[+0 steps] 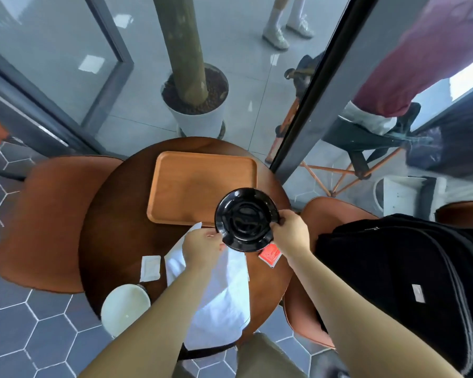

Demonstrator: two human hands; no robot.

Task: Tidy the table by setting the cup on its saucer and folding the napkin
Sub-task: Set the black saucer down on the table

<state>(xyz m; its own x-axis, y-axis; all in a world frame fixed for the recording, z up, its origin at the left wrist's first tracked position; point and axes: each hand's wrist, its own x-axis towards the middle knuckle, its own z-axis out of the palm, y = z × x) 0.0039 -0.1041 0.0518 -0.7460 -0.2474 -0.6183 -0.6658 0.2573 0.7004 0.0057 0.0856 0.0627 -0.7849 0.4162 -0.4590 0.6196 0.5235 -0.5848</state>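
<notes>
A glossy black saucer (247, 219) is held above the round wooden table (115, 214), over the near right corner of the wooden tray (202, 184). My right hand (291, 230) grips its right rim. My left hand (202, 246) holds its left rim from below. A white napkin (224, 290) lies spread out under my left arm and reaches the table's near edge. A white cup (124, 305) stands at the near left edge of the table, seen from above.
A white sachet (150, 268) lies left of the napkin and a red sachet (269, 255) right of it. Brown chairs stand left (47, 222) and right; a black backpack (410, 282) fills the right one. A potted tree (197, 105) and glass wall are behind.
</notes>
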